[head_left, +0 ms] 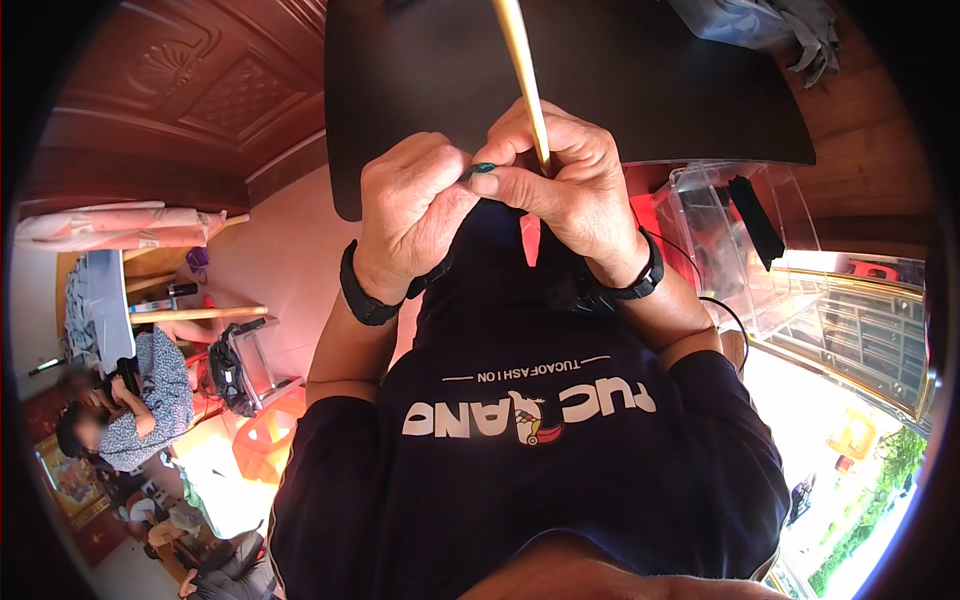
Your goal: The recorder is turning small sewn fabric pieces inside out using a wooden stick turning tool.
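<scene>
Over the near edge of a dark tabletop (pixel 600 75), both my hands meet fingertip to fingertip. My left hand (pixel 412 205) is closed, its thumb and forefinger pinching at a small dark green piece (pixel 483 168). The thumb and forefinger of my right hand (pixel 565 185) press on the same piece from the other side. A slim pale wooden stick (pixel 521 65) rises from my right hand, held in the curl of its fingers; its lower end is hidden there. Below my hands shows a red pointed shape (pixel 530 240) that I cannot make out.
Clear plastic boxes (pixel 690 215) with a black strip (pixel 755 222) stand right of the table. A plastic tub (pixel 735 20) and grey cloth (pixel 812 40) lie at its far right. A black cable (pixel 728 310) runs by my right arm. Several people sit at far left, near an orange basket (pixel 265 440).
</scene>
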### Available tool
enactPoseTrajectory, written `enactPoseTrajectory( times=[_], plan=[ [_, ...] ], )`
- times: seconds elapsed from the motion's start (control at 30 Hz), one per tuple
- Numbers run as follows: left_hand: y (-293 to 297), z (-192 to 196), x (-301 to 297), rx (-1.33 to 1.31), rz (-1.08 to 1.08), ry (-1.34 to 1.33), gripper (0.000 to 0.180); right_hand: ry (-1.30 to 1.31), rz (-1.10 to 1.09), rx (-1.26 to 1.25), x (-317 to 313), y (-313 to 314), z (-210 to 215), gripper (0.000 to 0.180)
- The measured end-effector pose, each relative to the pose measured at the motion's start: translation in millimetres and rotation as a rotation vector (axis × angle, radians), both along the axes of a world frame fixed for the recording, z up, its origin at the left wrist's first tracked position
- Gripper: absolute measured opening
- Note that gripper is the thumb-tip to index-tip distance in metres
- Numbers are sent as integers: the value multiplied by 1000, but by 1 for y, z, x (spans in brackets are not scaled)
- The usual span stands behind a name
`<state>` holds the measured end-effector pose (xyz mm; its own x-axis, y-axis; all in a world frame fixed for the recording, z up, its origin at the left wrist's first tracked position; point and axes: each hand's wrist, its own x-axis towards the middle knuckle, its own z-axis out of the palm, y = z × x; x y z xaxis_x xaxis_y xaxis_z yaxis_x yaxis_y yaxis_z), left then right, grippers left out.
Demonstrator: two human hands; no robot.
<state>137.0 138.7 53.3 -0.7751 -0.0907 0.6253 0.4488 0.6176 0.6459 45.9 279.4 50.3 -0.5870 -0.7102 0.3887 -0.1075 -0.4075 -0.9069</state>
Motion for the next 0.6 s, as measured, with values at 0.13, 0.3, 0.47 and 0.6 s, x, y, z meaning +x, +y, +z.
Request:
enactPoseTrajectory(
  times=[0.13,0.3,0.47,0.6],
  plan=[
    [1,-9,2,51,7,-48,27,20,-26,-25,-3,0,-6,9],
    [-6,-14,9,550,-169,-436,26,-99,-75,14,-7,-5,-6,5],
    [-5,-9,1,779,-68,-430,19,-181,68,176,-23,1,-4,42],
    [-22,-3,-7,862,-101,-357,20,-184,296,453,-32,7,-21,32]
  ],
)
